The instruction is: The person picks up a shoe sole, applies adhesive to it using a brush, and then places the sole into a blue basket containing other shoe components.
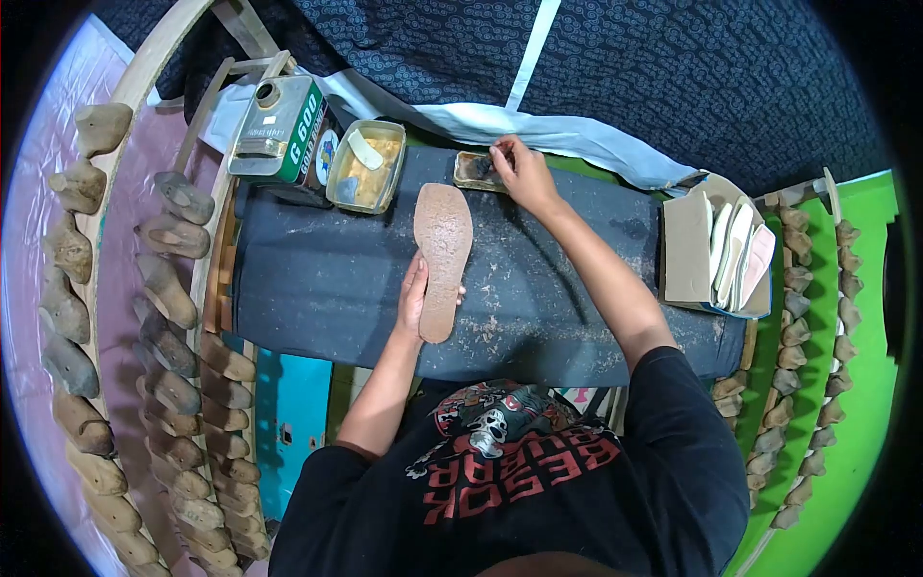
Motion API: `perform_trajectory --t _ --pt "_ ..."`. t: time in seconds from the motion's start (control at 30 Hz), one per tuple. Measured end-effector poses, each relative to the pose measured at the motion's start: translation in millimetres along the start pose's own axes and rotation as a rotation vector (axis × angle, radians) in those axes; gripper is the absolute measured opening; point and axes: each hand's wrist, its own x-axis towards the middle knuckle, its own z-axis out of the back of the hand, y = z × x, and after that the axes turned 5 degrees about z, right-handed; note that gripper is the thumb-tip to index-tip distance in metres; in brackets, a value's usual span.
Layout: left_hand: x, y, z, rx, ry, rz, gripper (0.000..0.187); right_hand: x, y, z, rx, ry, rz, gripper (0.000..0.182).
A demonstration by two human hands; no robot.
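My left hand [412,293] is closed round a brown shoe sole [443,252], held upright above the dark work table [317,288]. The sole's upward face looks blotchy and shiny in its upper half. My right hand [522,173] reaches to a small rectangular tub [466,173] at the table's back. Its fingers are pinched together at the tub's right end, beside something dark; I cannot tell what they hold. Left of the sole stands a larger plastic tub [392,165] with yellowish contents, a pale flat piece [364,151] and a greyish piece in it.
A green and silver tin [276,135] stands at the back left. On the right, a cardboard box [685,252] holds several pale insoles [735,245]. Racks of wooden shoe lasts [165,288] flank both sides. A dark patterned cloth [654,87] hangs behind the table.
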Motion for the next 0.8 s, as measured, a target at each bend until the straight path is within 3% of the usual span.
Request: perform_trajectory --t 0.17,0.23,0.4,0.57,0.63,0.7,0.8 --pt "7 6 5 -0.068 0.021 0.024 0.052 -9 1 22 -0.242 -0.015 0.179 0.024" --pt "12 9 5 -0.105 0.04 0.026 0.059 -10 -3 18 -0.256 -0.003 0.167 0.024" --pt "21 10 -5 -0.03 0.081 0.05 0.054 -10 8 1 -0.182 -0.003 0.15 0.024" --pt "17 10 3 0.014 0.097 0.064 0.05 -6 10 -2 -0.061 -0.061 -0.014 0.024" --pt "12 8 7 -0.033 0.061 0.048 0.057 -7 5 -2 -0.063 -0.071 -0.059 0.024" --pt "9 9 11 -0.062 0.077 0.047 0.058 -8 -2 -1 0.16 -0.114 -0.102 0.025" --pt "7 13 13 -0.096 0.084 0.047 0.058 -14 -14 2 0.25 -0.07 -0.205 0.024"
